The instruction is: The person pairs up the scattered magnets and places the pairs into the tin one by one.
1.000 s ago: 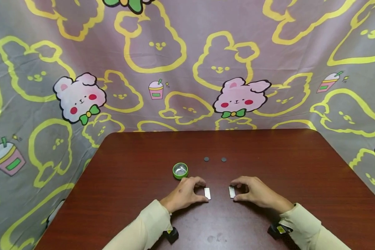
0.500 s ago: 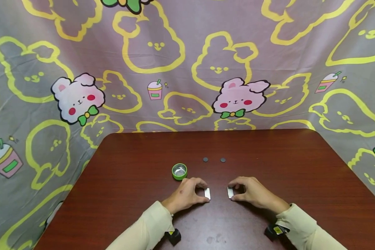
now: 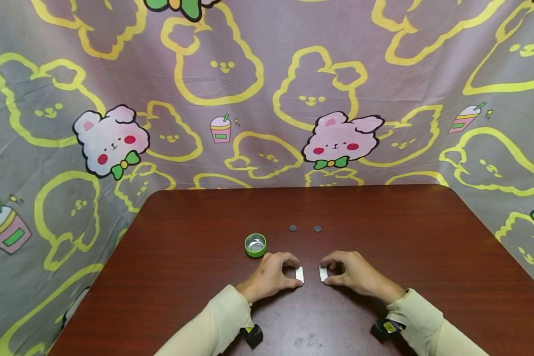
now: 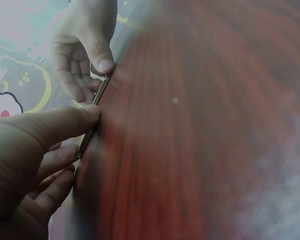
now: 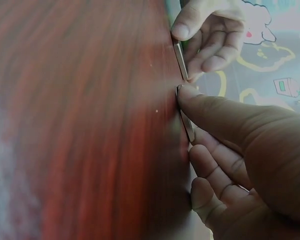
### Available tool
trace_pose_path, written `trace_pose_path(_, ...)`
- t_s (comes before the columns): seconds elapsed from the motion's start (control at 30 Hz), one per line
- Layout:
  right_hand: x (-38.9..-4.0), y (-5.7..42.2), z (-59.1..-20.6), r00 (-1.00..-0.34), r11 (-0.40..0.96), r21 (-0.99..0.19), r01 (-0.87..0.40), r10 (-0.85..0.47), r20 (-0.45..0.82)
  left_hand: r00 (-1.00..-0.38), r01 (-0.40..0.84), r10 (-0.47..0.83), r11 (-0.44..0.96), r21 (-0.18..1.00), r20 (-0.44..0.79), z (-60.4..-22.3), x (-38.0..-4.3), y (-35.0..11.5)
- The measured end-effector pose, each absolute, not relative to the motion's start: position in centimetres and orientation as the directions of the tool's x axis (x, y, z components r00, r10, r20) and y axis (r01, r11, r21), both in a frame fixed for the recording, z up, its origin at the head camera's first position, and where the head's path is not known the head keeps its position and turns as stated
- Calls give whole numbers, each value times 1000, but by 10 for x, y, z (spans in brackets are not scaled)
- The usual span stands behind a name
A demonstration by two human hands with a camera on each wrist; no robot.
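Note:
In the head view, my left hand [image 3: 270,276] pinches a small flat silver rectangular plate [image 3: 299,275] by its far and near ends, thumb nearest me. My right hand [image 3: 355,273] holds a matching silver plate [image 3: 323,273] the same way, facing the first across a narrow gap. Both pieces look thin and lie low at the wooden tabletop. In the left wrist view the thumb of the left hand [image 4: 25,150] sits at one end of its plate [image 4: 86,141]. Seen from the right wrist, the right hand [image 5: 255,145] grips its plate [image 5: 186,125] between thumb and fingers.
A small green-rimmed metal bowl [image 3: 255,254] stands just beyond the left hand. Two dark round discs [image 3: 292,228] lie side by side farther back on the brown table [image 3: 382,212]. Behind it hangs a patterned curtain [image 3: 267,113].
The gap between the two silver plates has narrowed. My left hand has slid its plate a little right, and my right hand has brought its plate left. The bowl and discs stay put.

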State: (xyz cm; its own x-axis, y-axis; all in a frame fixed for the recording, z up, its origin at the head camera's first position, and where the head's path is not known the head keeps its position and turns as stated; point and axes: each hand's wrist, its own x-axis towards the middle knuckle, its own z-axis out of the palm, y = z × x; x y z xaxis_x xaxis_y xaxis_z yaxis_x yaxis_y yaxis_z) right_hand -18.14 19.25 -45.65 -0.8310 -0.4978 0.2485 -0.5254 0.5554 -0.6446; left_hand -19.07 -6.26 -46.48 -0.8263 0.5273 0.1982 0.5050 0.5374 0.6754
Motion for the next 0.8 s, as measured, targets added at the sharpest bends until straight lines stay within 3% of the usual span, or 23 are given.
trace_pose_path(0.8,-188,182,-458,-825,565,-631,-531,-513,236,-809,520,562,546,657,173,-464,-201,-49)
